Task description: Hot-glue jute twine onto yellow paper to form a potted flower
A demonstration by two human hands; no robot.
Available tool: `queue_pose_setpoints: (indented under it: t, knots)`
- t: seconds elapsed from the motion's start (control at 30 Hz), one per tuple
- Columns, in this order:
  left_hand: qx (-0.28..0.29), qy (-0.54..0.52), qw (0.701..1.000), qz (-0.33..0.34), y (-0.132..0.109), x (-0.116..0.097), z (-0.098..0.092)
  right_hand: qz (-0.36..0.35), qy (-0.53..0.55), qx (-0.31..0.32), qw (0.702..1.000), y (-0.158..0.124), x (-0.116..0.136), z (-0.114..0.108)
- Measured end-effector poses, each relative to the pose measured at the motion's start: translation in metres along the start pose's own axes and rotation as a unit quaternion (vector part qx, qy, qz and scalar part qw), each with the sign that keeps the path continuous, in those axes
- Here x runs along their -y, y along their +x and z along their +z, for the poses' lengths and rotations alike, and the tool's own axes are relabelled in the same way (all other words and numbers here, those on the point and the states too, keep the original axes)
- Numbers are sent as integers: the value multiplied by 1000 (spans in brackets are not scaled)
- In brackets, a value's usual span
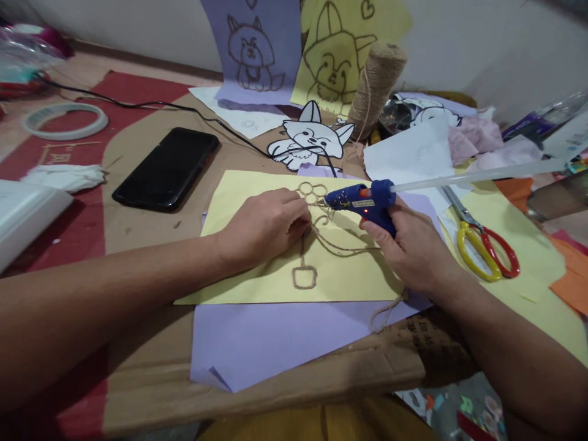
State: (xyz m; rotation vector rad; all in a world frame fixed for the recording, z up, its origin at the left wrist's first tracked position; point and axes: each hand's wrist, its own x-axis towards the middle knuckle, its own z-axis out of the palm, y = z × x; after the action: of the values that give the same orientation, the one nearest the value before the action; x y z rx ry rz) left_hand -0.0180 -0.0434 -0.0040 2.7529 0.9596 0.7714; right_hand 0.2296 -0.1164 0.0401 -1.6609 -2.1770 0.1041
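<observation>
My right hand (416, 248) grips a blue hot glue gun (362, 203) with a long clear glue stick (478, 174) in its back. Its nozzle points left, just above a flower outline of twine (313, 193) on a yellow paper sheet (257, 285). My left hand (266, 223) rests on that sheet, fingertips pinched at the brown twine (344, 250), whose loose length runs right beneath my right hand. Below my left fingertips a twine stem leads down to a small pot shape of twine (304, 277). Purple paper (257, 343) lies under the yellow sheet.
Red-and-yellow-handled scissors (480, 242) lie at right. A black phone (168, 168) and a roll of tape (65, 120) are at left. A twine spool (379, 82) stands behind, near a fox cutout (312, 138). A black cord (184, 109) crosses the cardboard.
</observation>
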Motion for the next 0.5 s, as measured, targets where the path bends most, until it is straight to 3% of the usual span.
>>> queue_pose_setpoints:
  t: [0.2, 0.5]
  knots:
    - [-2, 3, 1000, -4, 0, -1, 0, 3, 12, 29, 999, 0, 1, -1]
    - [-1, 0, 1000, -2, 0, -1, -1, 7, 1, 8, 1000, 0, -1, 0]
